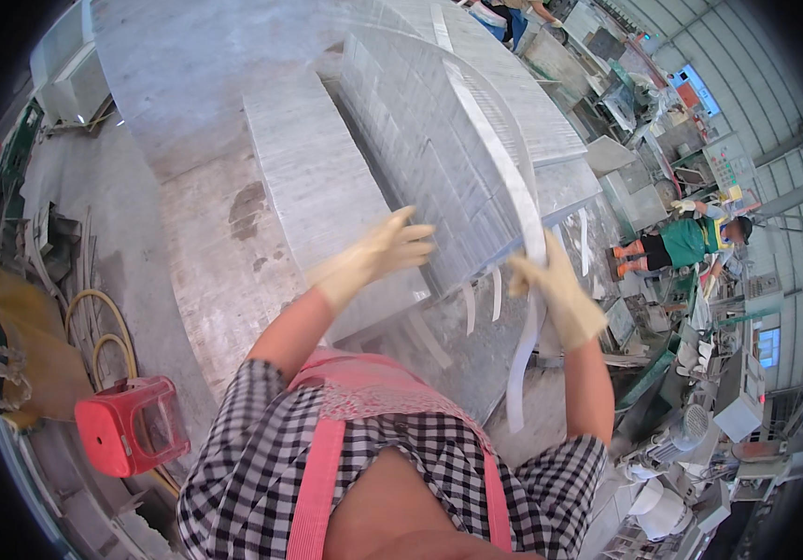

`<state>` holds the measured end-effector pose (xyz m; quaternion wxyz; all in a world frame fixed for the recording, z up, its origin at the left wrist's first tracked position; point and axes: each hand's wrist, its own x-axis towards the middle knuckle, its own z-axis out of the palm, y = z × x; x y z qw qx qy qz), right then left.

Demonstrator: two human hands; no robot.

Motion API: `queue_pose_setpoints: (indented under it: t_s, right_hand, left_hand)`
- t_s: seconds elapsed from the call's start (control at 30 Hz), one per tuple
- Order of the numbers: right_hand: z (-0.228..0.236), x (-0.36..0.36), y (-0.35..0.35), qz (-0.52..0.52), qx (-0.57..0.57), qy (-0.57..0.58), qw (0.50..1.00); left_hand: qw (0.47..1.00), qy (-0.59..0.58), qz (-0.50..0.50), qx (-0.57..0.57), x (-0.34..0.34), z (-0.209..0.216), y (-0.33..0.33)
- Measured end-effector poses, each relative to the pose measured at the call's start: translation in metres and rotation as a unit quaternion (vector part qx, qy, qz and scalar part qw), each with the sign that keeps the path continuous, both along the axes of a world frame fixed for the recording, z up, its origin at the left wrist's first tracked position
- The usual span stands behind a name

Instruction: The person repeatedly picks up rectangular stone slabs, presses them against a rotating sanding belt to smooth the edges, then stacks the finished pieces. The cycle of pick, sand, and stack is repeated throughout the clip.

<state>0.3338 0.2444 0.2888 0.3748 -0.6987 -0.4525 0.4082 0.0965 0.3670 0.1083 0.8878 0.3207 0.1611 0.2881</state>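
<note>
My left hand, in a pale cream glove, hovers with fingers spread above the near end of a long grey stone slab and holds nothing. Beside that slab rises a block of grey veined stone tiles, stacked on edge. A long white flexible strip arcs along the block's right upper edge and hangs past its near corner. My right hand, gloved the same, pinches this strip at that corner, thumb on one side and fingers on the other. Whether it also touches the stone is hard to tell.
Loose white strips dangle by the block's near end. A red plastic box and a yellow hose are at the left. Far right, a co-worker in a green apron stands among machinery; a motor is nearer.
</note>
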Motion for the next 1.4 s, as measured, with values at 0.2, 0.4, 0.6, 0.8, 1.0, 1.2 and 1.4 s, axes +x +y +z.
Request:
queue_pose_setpoints:
  t_s: [0.2,0.4,0.6,0.8,1.0,1.2,1.4]
  right_hand:
    - [-0.042,-0.033,-0.131,-0.02,-0.105,-0.02,0.994]
    - [-0.091,-0.042,-0.206,0.036,-0.145,-0.226,0.963]
    - [-0.131,-0.039,-0.2,0.085,-0.217,-0.238,0.943]
    - [-0.146,-0.048,-0.138,0.116,-0.147,-0.201,0.962]
    - [-0.162,-0.09,-0.035,0.076,-0.055,-0.161,0.983]
    - [-0.254,-0.123,0.065,0.084,-0.083,-0.209,0.971]
    - [-0.345,-0.141,0.091,0.115,-0.118,-0.175,0.971]
  left_hand:
    - [0.971,-0.232,0.045,-0.047,0.09,0.04,0.031]
    - [0.887,-0.262,0.259,-0.28,0.04,0.002,0.059]
    - [0.885,-0.189,0.345,-0.249,-0.049,-0.02,0.088]
    - [0.94,-0.089,0.318,-0.09,-0.087,0.018,0.152]
    - [0.964,0.025,0.25,0.082,-0.101,0.057,0.301]
    - [0.878,0.285,0.36,0.137,-0.103,-0.082,0.218]
    - [0.927,0.355,0.043,-0.11,-0.11,-0.173,-0.023]
